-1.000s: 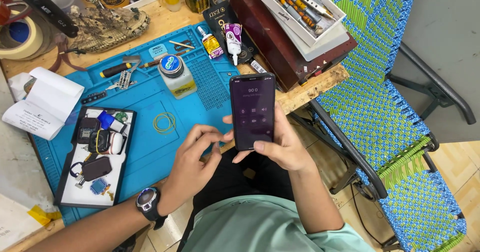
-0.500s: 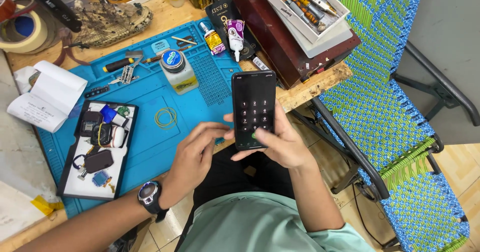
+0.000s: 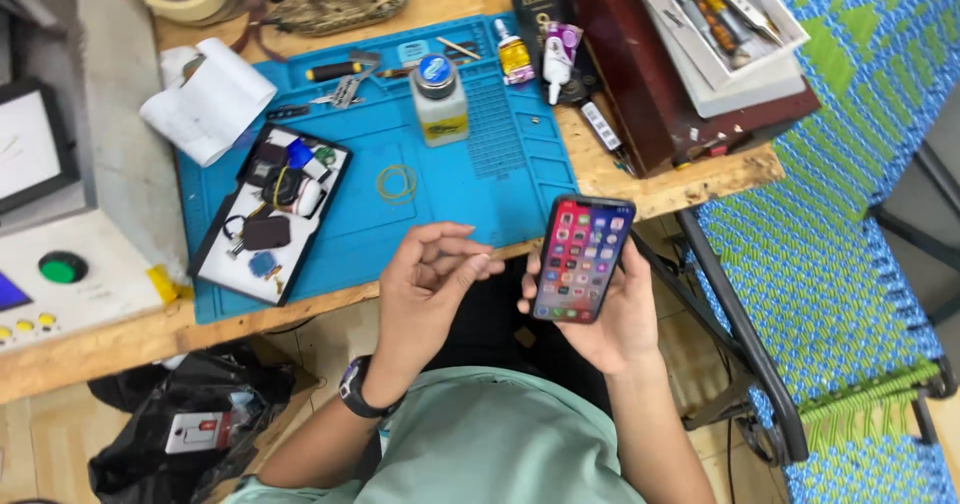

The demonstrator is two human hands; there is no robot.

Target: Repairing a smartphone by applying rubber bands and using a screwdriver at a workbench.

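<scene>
Leftmost, the left hand (image 3: 430, 274) hovers over the desk edge, fingers loosely curled and holding nothing, fingertips turned toward the smartphone (image 3: 582, 259) just beside it on the right. That phone stands with its long axis nearly upright, slightly tilted, lit screen facing up, below the blue work mat (image 3: 450, 184). Rightmost, the right hand (image 3: 620, 314) cradles it from behind, fingers wrapped about its edges.

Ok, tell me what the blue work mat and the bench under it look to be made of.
Blue work mat: probably silicone or soft rubber, matte; it has moulded compartments and a ribbed grid, and shows no glare.
Bench: wood, unfinished or worn; visible grain and a rough, chipped front edge.
The phone in the right hand has a glossy, likely glass front.
</scene>
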